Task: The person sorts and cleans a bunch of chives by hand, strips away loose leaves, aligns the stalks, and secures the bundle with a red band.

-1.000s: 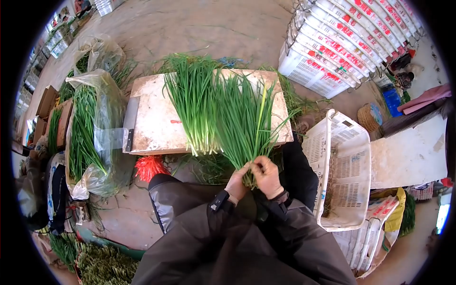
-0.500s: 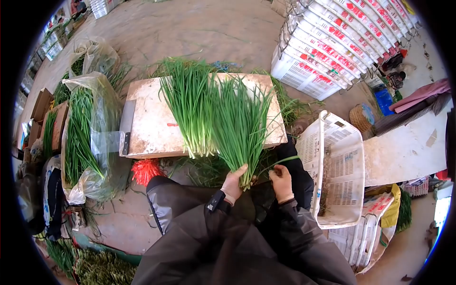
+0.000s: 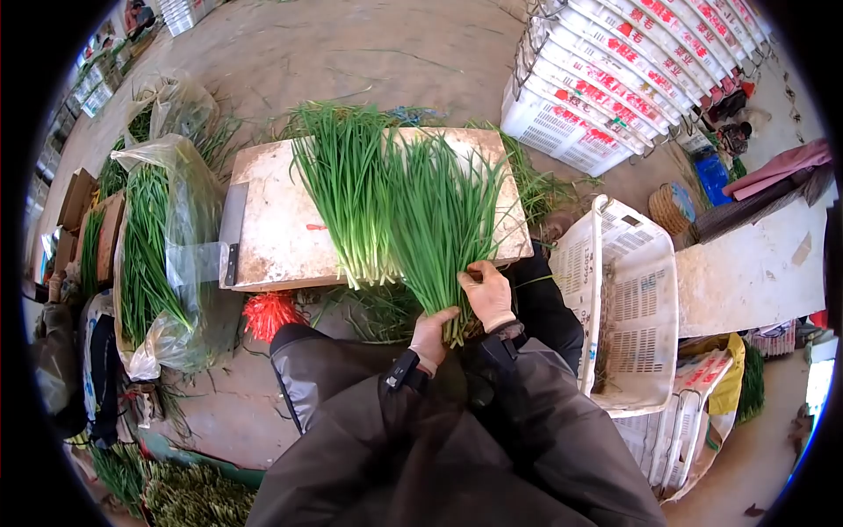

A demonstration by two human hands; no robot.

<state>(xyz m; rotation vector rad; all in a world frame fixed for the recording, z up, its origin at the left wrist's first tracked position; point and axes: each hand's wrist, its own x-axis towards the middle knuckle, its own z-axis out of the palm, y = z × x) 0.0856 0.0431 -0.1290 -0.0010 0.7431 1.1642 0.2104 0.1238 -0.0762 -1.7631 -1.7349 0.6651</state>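
Observation:
My left hand (image 3: 432, 337), in a thin glove, is closed around the lower stalks of a bunch of green chives (image 3: 443, 224). The leaves fan out over the near edge of a worn white board (image 3: 272, 220). My right hand (image 3: 489, 296), also gloved, bends its thumb and fingers in a pinch at the bunch's right side, just above the left hand. What exactly lies between those fingertips is partly hidden. To the left, a second pile of chives (image 3: 347, 202) rests on the board, its pale stalk ends toward me.
A cleaver (image 3: 234, 228) lies along the board's left edge. Red plastic strands (image 3: 270, 316) hang below it. Clear bags of chives (image 3: 151, 246) stand at left. A white crate (image 3: 637, 299) is at right, with stacked crates (image 3: 606, 97) behind.
My right hand has moved left and up, from apart with a single chive leaf to touching the bunch. That leaf no longer shows clearly in its fingers. The left hand keeps its hold.

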